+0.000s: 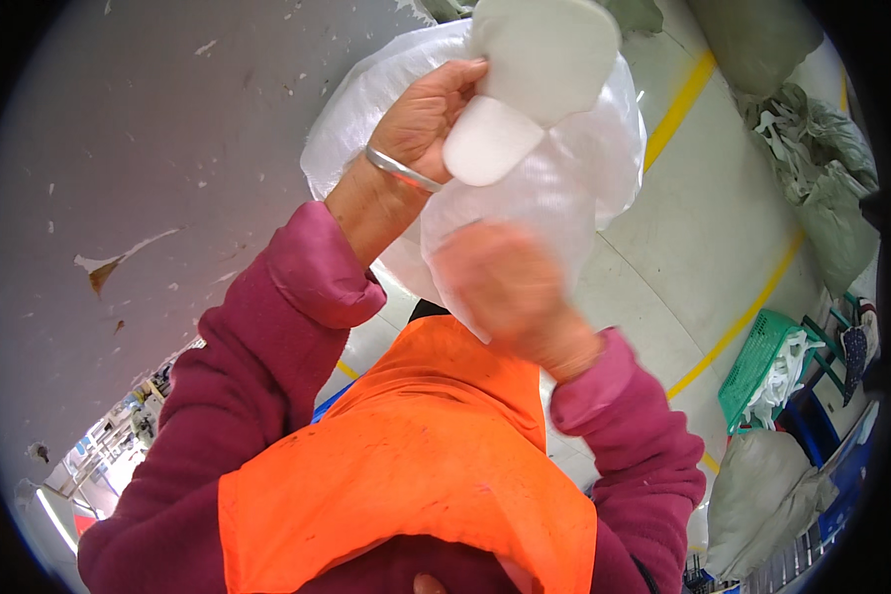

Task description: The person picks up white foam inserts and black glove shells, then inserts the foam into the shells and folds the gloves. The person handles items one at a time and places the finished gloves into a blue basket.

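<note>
My left hand (421,124), with a metal bangle at the wrist, is closed on a flat white pad (546,54) that has wide rounded corners. A smaller, rounded white piece (491,142) shows just below it by the same hand; whether the two are joined I cannot tell. Lower and to the right, my right hand (505,287) is smeared by motion, so its fingers cannot be made out. Behind both hands bulges a large translucent white sack (366,99), partly covered by the hands and the pad.
A grey, scuffed surface (168,148) with chipped patches fills the left side. Yellow lines (681,109) cross the pale floor on the right. A green basket (752,361) with white scraps, a full sack (762,495) and grey-green bags (832,198) stand along the right.
</note>
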